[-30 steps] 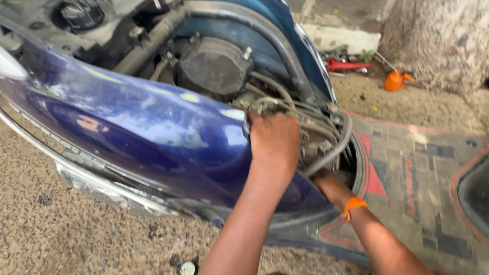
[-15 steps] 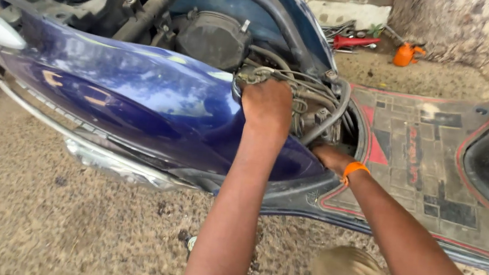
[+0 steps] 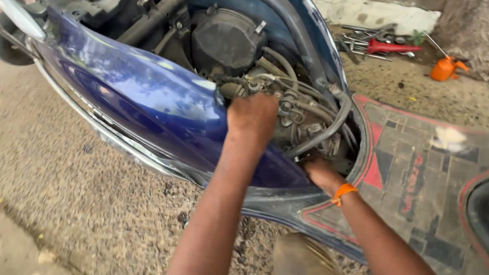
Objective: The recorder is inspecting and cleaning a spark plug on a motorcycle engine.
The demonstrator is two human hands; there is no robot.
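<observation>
- grey metal carburettor cluster with black rubber hoses (image 3: 296,122) sits in the open engine bay of the scooter, between the blue side panel and the footboard
- left hand (image 3: 252,115) on top of the cluster, fingers curled down onto it; whether they clamp a part, cannot tell
- right hand (image 3: 322,173) reaches in low beside the hoses, fingertips hidden behind the panel edge, grip cannot tell; orange thread band (image 3: 342,193) on its wrist
- glossy dark blue plastic side panel (image 3: 150,98) just left of the hands
- round black air-filter housing (image 3: 224,40) behind the cluster
- red-and-black patterned rubber footboard mat (image 3: 433,173) to the right
- small orange oil can (image 3: 444,69) and loose metal hand tools (image 3: 362,41) on the ground, well apart
</observation>
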